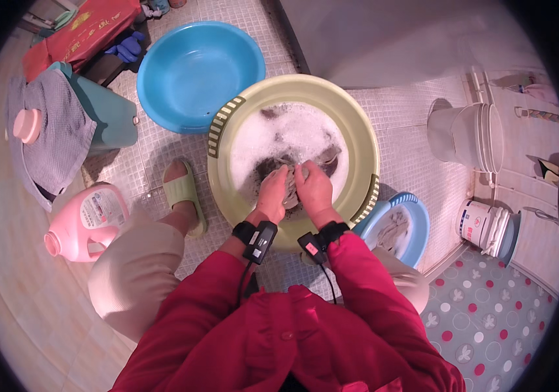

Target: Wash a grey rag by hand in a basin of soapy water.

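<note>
My left hand (273, 192) and my right hand (314, 187) are side by side over the yellow-green plastic basin (360, 132). Between them both grip a wet, greyish cloth (290, 188), bunched up in the fingers; what garment it is cannot be made out. Beneath, white suds (289, 125) cover dark water. Another piece of grey-brown fabric (328, 156) breaks the foam to the right of my hands. A small dark patch shows through the suds near the far side. Each wrist wears a black strap with a cabled module.
An open blue basin (196, 78) touches the far left rim. A smaller blue basin (419, 230) with sudsy cloth sits at right. At left are a pink detergent jug (88, 223) and a teal bin (108, 115) under a grey towel (59, 127). White buckets (460, 132) line the right wall.
</note>
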### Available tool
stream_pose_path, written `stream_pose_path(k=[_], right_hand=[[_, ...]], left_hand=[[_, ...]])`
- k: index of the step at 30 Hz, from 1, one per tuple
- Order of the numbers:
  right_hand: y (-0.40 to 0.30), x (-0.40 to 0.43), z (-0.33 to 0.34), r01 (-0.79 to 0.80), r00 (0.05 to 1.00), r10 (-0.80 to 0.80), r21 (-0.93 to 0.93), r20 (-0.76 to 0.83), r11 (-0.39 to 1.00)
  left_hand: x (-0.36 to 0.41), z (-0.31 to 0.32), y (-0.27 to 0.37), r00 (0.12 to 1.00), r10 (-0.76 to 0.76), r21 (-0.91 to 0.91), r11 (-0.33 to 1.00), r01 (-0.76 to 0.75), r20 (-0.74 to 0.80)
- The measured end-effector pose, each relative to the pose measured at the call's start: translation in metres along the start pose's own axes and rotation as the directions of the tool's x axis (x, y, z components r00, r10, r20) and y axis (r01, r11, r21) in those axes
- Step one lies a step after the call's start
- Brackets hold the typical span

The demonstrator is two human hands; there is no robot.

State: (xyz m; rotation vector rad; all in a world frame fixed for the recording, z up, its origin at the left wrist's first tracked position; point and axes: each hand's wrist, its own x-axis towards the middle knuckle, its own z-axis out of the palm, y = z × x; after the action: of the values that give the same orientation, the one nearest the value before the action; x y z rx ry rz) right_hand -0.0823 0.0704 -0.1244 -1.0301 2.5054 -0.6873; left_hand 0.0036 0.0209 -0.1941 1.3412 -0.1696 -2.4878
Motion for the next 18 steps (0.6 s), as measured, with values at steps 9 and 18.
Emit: stream_pose_path(k=[9, 18], right_hand=[[0.014, 0.007, -0.001, -0.049, 0.999, 0.049, -0.095, -0.007, 0.994], [-0.027, -0.039, 0.001, 0.189, 0.982, -0.182, 0.192, -0.055, 0.963]], left_hand=[[-0.020, 0.026, -0.012, 0.992, 0.110, 0.099, 0.990, -0.103, -0.064], [-0.024, 0.008, 0.013, 0.967, 0.221, 0.094, 0.968, -0.234, 0.127]])
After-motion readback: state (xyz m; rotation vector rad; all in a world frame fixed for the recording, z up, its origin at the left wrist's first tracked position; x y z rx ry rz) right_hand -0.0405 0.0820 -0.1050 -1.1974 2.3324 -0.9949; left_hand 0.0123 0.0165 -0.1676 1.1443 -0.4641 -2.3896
